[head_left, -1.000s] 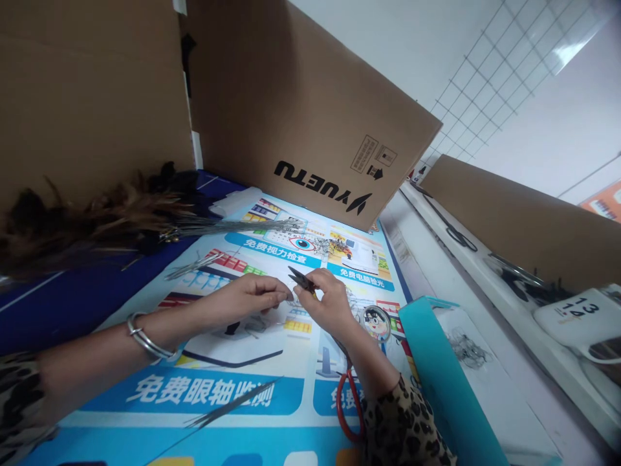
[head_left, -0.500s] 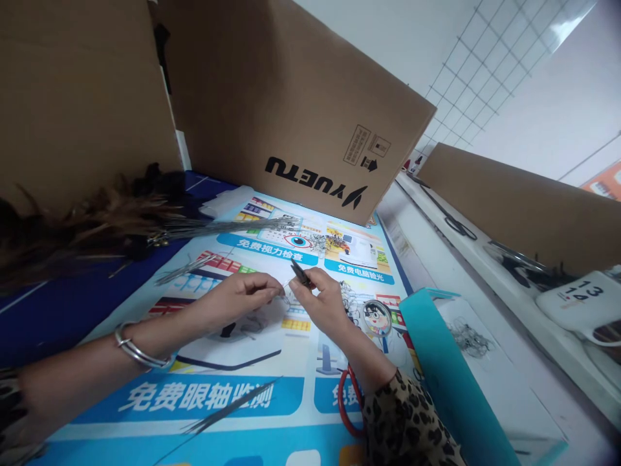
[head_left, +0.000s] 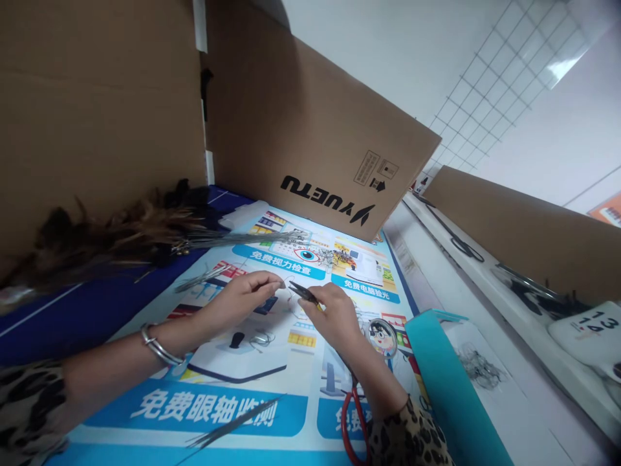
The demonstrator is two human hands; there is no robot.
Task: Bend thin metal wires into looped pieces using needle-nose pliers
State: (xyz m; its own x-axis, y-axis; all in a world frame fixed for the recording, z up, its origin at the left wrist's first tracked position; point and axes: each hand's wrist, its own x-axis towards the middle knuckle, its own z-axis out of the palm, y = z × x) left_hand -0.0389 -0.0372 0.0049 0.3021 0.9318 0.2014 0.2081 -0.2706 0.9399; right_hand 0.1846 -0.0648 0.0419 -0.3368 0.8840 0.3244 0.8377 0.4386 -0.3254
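My left hand [head_left: 247,292] is pinched shut on a thin wire piece [head_left: 286,294] above a printed blue poster [head_left: 218,408]. My right hand [head_left: 334,310] grips small dark pliers [head_left: 303,292] whose tips point at the wire, a short gap from the left fingertips. A silver bangle [head_left: 158,346] sits on my left wrist. Both sleeves are leopard print.
Brown feathers [head_left: 97,236] with wire stems lie at the left. Red-handled scissors [head_left: 350,417] lie under my right forearm. A teal tray [head_left: 446,382] holding small metal bits stands at the right. Cardboard panels [head_left: 310,129] wall the back. A loose feather [head_left: 233,421] lies near the front.
My hands have drawn slightly apart and the pliers now lie flatter, tips toward the left hand. The view shifted a little.
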